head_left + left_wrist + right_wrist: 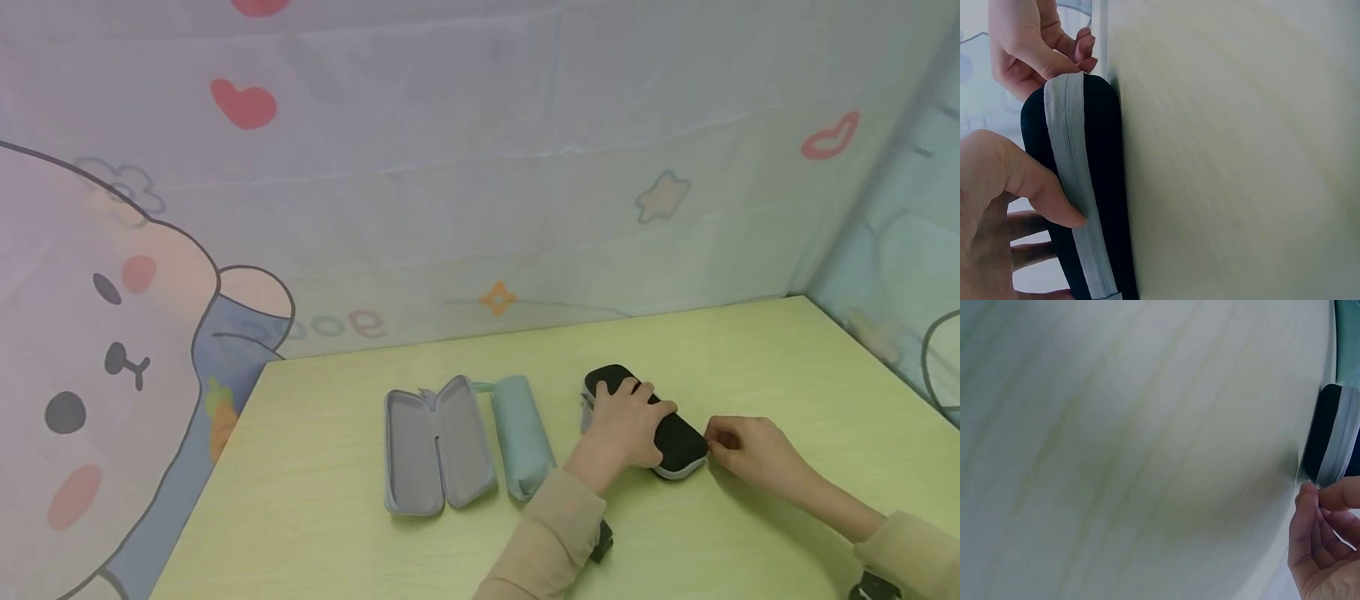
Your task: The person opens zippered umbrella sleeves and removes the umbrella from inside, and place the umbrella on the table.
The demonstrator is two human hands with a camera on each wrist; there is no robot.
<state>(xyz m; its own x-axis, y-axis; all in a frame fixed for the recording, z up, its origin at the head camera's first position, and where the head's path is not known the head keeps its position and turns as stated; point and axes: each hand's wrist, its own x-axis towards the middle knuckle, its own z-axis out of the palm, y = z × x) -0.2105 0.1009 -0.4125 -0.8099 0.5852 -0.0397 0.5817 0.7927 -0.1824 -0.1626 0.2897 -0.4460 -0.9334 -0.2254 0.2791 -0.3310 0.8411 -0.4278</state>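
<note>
A black zippered case (681, 443) with a grey zip band (1072, 150) lies on the table's right half, its zip closed along the visible side. Over its top my left hand (624, 427) grips it, fingers spread across and thumb (1057, 203) pressed on the near side at the band. At the case's right end my right hand (753, 452) pinches with thumb and forefinger what looks like the zipper pull, mostly hidden by the fingertips. The right wrist view shows those fingers (1307, 512) right at the case's corner.
Left of the black case lies a closed light green pouch (521, 437) with a small loop. Beside it a grey case (414, 454) lies spread open. The pale yellow table (315, 467) meets a printed cloth backdrop (450, 167) at its back edge.
</note>
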